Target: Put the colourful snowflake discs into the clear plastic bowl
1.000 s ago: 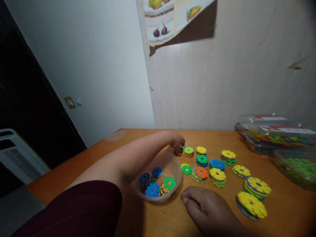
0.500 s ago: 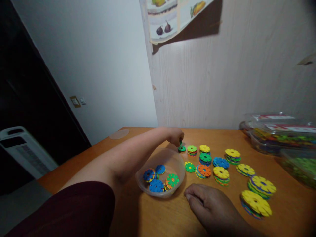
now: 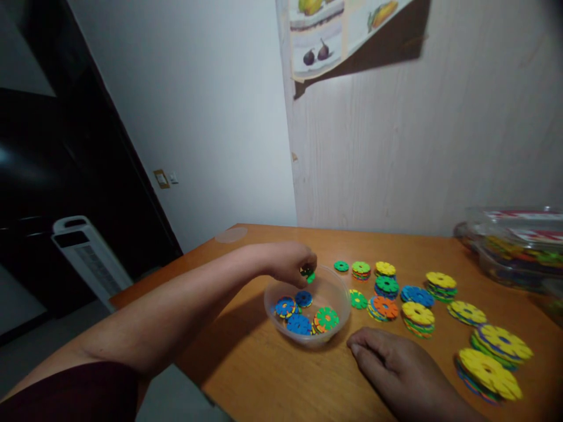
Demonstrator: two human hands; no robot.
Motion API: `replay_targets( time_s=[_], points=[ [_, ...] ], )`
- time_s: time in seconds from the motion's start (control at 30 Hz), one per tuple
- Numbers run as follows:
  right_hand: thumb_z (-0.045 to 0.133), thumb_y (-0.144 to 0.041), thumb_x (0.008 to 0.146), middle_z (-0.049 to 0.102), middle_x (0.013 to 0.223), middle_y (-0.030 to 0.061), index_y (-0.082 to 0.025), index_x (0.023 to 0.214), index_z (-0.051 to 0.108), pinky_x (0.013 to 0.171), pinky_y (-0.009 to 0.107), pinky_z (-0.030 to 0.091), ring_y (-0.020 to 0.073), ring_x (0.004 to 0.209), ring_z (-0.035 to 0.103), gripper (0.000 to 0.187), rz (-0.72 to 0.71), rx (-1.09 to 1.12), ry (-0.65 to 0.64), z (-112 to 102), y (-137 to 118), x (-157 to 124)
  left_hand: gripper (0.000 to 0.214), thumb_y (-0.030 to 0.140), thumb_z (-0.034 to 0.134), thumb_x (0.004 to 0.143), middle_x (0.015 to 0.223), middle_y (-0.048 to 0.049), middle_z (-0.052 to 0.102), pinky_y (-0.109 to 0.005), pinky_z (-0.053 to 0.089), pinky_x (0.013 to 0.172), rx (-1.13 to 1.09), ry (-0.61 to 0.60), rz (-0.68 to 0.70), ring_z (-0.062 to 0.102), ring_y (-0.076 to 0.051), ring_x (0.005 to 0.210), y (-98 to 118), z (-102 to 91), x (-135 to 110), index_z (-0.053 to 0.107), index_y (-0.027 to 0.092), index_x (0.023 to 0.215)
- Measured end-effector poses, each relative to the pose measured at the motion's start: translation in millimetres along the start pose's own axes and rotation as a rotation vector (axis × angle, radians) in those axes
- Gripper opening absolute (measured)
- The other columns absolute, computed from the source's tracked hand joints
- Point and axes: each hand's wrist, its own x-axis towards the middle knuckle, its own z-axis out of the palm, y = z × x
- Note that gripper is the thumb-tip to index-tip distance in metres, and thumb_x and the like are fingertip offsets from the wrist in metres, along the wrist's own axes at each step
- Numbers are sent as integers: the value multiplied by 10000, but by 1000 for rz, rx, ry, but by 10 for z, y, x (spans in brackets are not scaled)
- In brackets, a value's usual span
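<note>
My left hand (image 3: 295,265) is over the far rim of a clear plastic bowl (image 3: 273,319), its fingers pinched on a green notched disc (image 3: 310,276). Whether more discs are in that grip is hidden. Inside the bowl lie several flower-shaped discs, among them a blue disc (image 3: 299,324) and a green one (image 3: 328,319). My right hand (image 3: 391,363) rests on the table right of the bowl, fingers curled closed, with nothing showing in it. Close by are a green disc with a yellow edge (image 3: 358,299) and an orange-topped pile (image 3: 385,307).
Several stacks of notched discs, including a yellow-topped stack (image 3: 489,370), spread over the right side of the wooden table (image 3: 255,366). Lidded clear boxes (image 3: 519,252) stand at the far right. A round clear lid (image 3: 231,235) lies at the back left.
My left hand has moved from the small green pile back toward me over the bowl, carrying green. One green spot stays on the table. The view has turned left; my right hand stays put.
</note>
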Motion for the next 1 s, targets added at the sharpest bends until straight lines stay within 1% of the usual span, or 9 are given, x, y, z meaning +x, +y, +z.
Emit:
replay_targets(
  time_s=[0.17, 0.27, 0.37, 0.43, 0.5, 0.63, 0.8, 0.93, 1.0],
  points=[
    [358, -419, 930, 695, 829, 6, -259, 827, 634, 668, 285, 424, 196, 801, 633, 335, -7, 5, 5, -1, -10, -17, 426, 347, 710, 699, 985, -59, 686, -227, 401, 608, 23, -67, -78, 591, -146, 755, -1, 129, 6, 662, 167, 1082],
    [367, -419, 924, 696, 831, 9, -258, 822, 636, 671, 286, 426, 198, 800, 632, 330, -7, 8, 5, 0, -10, -11, 395, 334, 665, 732, 1002, -71, 687, -232, 411, 628, 57, -43, -117, 594, -155, 776, -25, 86, 20, 658, 157, 1085],
    [377, -415, 919, 697, 831, 6, -260, 830, 640, 671, 284, 423, 197, 799, 631, 318, -7, 9, -3, 2, 4, 2, 308, 265, 609, 753, 954, -61, 699, -234, 410, 633, 75, 1, -146, 590, -150, 751, -38, 7, 57, 676, 163, 1035],
    [380, -404, 919, 696, 832, -2, -265, 843, 642, 670, 280, 418, 191, 800, 631, 306, -12, 14, 2, 1, 13, 6, 276, 225, 585, 753, 927, -51, 708, -230, 404, 622, 57, -5, -136, 586, -141, 724, -21, -21, 100, 691, 172, 1003],
    [384, -393, 921, 697, 836, -11, -270, 848, 645, 666, 273, 412, 184, 805, 632, 297, -19, 23, 9, -1, 17, 6, 271, 196, 567, 754, 919, -38, 718, -227, 399, 616, 23, -66, -95, 586, -135, 709, 16, -6, 156, 708, 190, 986],
    [390, -397, 924, 699, 838, -20, -273, 851, 652, 658, 267, 406, 177, 810, 636, 299, -27, 25, 15, -2, 10, 5, 344, 147, 546, 742, 915, -13, 738, -235, 402, 623, -38, -263, -33, 588, -136, 689, 81, 133, 291, 729, 250, 1013],
    [390, -397, 924, 701, 840, -27, -281, 854, 652, 658, 267, 402, 176, 810, 638, 295, -22, 31, 28, -2, 23, 7, 327, 124, 641, 627, 848, 10, 745, -230, 401, 607, -111, -320, -36, 584, -139, 665, 77, 271, 427, 759, 281, 888],
    [396, -394, 922, 700, 835, -24, -281, 851, 651, 661, 268, 402, 176, 804, 636, 288, -35, 38, 25, -9, 26, 0, 289, 105, 650, 577, 693, 4, 715, -241, 408, 573, -100, -393, -82, 550, -142, 572, 78, 268, 442, 761, 264, 791],
    [391, -398, 925, 699, 833, -23, -281, 852, 651, 661, 267, 403, 175, 804, 634, 294, -38, 37, 21, -10, 19, -2, 302, 86, 630, 585, 635, 0, 692, -250, 413, 578, -63, -429, -108, 538, -147, 554, 87, 255, 429, 760, 260, 794]
  ],
)
